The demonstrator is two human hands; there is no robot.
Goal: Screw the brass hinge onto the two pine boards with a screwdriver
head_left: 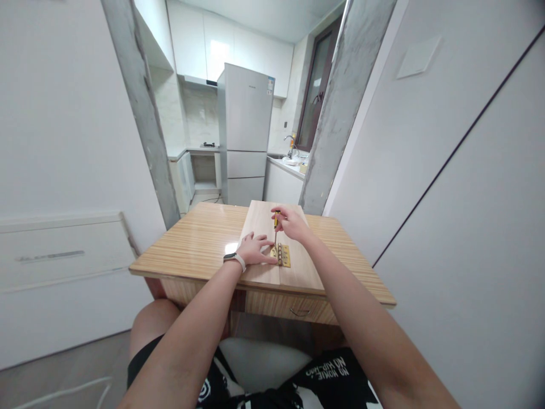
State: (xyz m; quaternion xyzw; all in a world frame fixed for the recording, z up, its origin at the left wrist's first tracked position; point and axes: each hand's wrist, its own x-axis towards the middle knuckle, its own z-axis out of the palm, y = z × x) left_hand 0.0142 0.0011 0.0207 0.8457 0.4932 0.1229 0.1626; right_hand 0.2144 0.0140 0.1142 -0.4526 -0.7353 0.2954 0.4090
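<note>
Two pale wooden boards lie side by side on the table, a left board (258, 221) and a right board (304, 272). A brass hinge (286, 257) lies across the seam between them. My right hand (290, 221) is closed around the yellow and black handle of a screwdriver (276, 220), held upright. Its shaft points down to the hinge's left leaf. My left hand (255, 250) rests spread on the left board, thumb and fingertips at the hinge's left leaf and partly covering it. Whether a screw sits under the tip is too small to tell.
The wood-grain table (200, 238) has a drawer with a metal handle (300, 312) below its front edge. Beyond it stand a grey refrigerator (249, 113) and a sink counter with a faucet (290, 145). A white cabinet (63, 255) is at left, a white wall at right.
</note>
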